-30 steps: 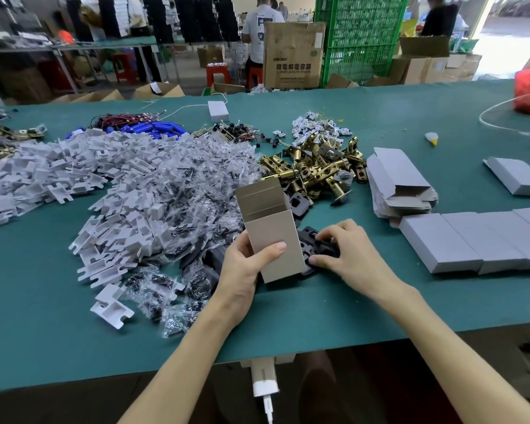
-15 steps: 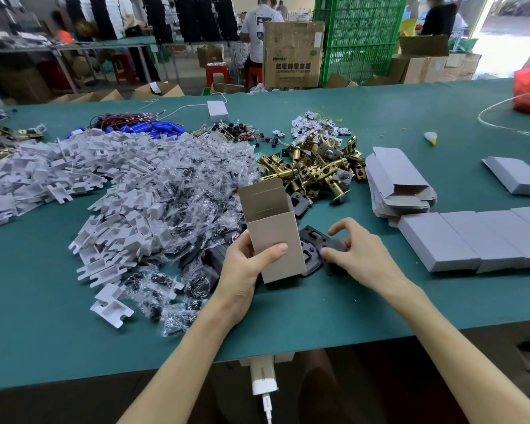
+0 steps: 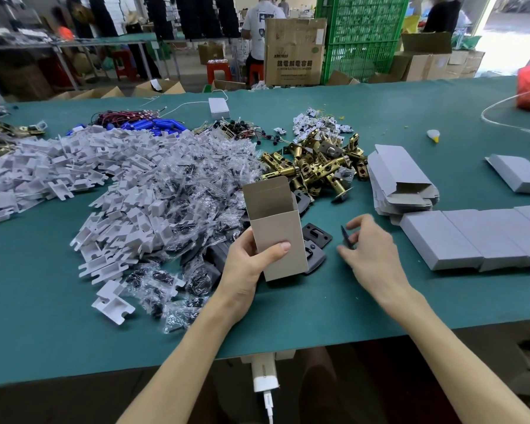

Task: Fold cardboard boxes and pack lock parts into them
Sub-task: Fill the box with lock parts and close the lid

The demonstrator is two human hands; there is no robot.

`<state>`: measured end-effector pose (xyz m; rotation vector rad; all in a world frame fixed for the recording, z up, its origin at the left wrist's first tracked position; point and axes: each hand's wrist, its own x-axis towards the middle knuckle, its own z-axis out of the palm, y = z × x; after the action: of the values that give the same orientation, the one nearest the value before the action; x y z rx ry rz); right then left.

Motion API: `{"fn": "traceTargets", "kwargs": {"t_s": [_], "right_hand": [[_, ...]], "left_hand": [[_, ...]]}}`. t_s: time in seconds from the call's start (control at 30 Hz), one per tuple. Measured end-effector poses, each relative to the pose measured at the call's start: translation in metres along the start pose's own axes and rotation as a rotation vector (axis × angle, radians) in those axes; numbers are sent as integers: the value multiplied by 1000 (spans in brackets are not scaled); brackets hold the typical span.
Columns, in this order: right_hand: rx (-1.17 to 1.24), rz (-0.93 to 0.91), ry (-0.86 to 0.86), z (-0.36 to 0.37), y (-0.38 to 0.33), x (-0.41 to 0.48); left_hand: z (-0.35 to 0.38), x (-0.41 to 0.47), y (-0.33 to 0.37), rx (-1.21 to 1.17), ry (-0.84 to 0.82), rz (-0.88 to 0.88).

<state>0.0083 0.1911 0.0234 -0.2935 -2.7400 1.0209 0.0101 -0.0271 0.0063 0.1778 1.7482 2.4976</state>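
Observation:
My left hand holds an upright grey cardboard box with its top flap open. Just right of the box, several black plates lie on the green table. My right hand hovers to the right of them, pinching one thin black plate edge-on between thumb and fingers. Brass latch bolts are heaped behind the box. A stack of flat unfolded boxes sits to the right, and a row of closed grey boxes lies in front of it.
A large heap of white plastic pieces and bagged screws covers the left half of the table. Blue parts and wires lie at the back, with a white adapter. Another closed box lies far right. People stand beyond the table.
My right hand lifted off the black plates and moved right, now carrying one thin plate. The left hand and box stayed nearly in place.

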Motion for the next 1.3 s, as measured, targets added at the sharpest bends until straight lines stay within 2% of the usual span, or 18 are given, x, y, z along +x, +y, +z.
{"fn": "traceTargets", "kwargs": {"t_s": [0.07, 0.4, 0.6, 0.7, 0.77, 0.93, 1.13, 1.2, 1.3], "right_hand": [[-40, 30, -51, 4, -3, -3], [-323, 14, -86, -2, -12, -10], [-202, 2, 38, -8, -4, -10], [-275, 7, -25, -8, 2, -6], [-239, 13, -84, -7, 2, -4], [67, 56, -233, -11, 1, -2], [1001, 307, -353, -25, -7, -7], [1163, 326, -355, -28, -7, -5], [1253, 289, -446, -29, -7, -6]], "left_hand": [[0, 0, 0, -5, -3, 4], [0, 0, -1, 3, -23, 14], [-1, 1, -2, 17, -28, 11], [0, 1, -3, 18, -33, 13], [0, 1, -3, 14, -38, 14], [1, 0, -2, 15, -40, 20], [0, 0, -1, 10, -39, 9], [0, -1, -1, 7, -40, 9], [1, -1, -1, 15, -38, 8]]}}
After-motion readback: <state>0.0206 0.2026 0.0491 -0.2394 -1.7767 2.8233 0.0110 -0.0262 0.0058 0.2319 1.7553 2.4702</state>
